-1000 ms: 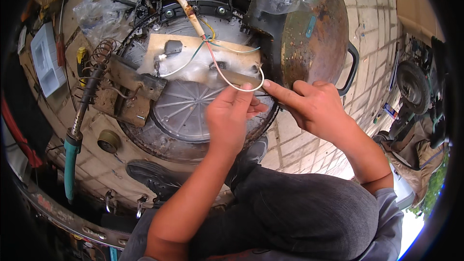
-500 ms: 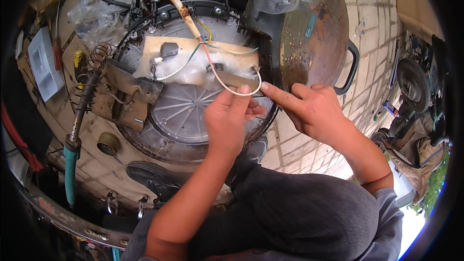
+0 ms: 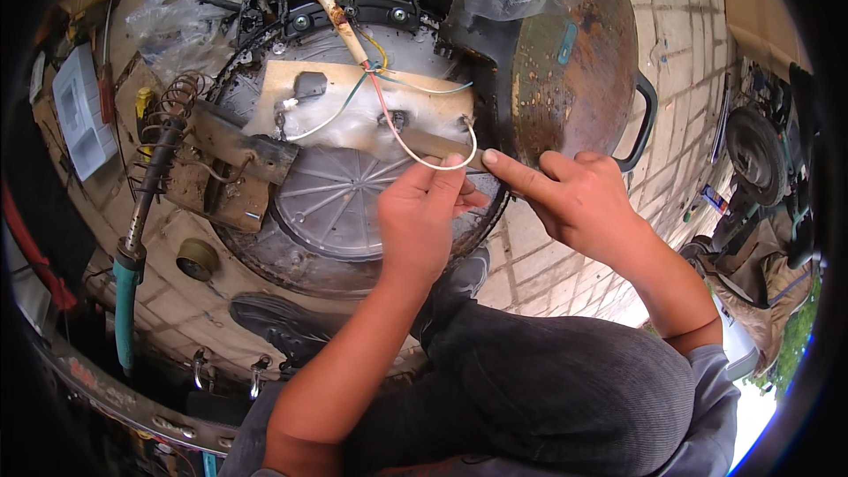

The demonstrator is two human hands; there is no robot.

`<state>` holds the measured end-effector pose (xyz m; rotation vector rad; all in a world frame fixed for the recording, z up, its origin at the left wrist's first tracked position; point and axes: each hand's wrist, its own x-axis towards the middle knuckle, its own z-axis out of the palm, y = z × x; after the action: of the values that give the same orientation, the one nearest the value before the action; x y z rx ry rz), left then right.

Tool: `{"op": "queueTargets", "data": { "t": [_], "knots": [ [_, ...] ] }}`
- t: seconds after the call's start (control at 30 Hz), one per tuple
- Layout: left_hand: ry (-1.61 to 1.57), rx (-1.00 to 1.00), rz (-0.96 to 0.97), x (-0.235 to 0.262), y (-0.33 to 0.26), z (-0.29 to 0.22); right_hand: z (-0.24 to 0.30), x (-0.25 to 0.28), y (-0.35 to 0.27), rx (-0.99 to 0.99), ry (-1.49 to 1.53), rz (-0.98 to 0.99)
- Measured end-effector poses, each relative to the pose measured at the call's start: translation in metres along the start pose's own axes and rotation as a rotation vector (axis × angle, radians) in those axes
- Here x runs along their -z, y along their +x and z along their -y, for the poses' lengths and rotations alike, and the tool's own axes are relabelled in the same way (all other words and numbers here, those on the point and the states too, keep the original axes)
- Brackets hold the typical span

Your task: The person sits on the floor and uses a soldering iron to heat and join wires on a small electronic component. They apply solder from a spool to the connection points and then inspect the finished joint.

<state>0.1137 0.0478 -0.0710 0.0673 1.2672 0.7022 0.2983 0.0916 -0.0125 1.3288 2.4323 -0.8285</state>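
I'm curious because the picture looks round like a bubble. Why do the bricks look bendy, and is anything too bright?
In the head view, the fisheye lens curves the brick floor lines toward the dark rim; the left hand, right hand and white wire look sharp in even daylight; only the lower-right corner washes out in bright glare.
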Motion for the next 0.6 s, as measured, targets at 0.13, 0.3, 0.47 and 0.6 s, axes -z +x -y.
{"op": "queueTargets", "data": {
  "t": [0.13,0.3,0.47,0.6],
  "knots": [
    [-0.153,-0.009,0.004,0.006,0.002,0.000,0.007,0.006,0.004,-0.026,0.017,0.043],
    [0.053,-0.073,0.008,-0.002,-0.006,-0.002,-0.001,-0.001,-0.008,0.003,0.000,-0.020],
    [-0.108,-0.022,-0.006,0.002,0.003,-0.003,0.002,0.001,0.007,0.005,0.007,-0.012],
    [-0.073,-0.015,0.007,0.001,0.000,-0.001,-0.001,0.007,0.009,0.016,-0.020,-0.002]
  ]
}}
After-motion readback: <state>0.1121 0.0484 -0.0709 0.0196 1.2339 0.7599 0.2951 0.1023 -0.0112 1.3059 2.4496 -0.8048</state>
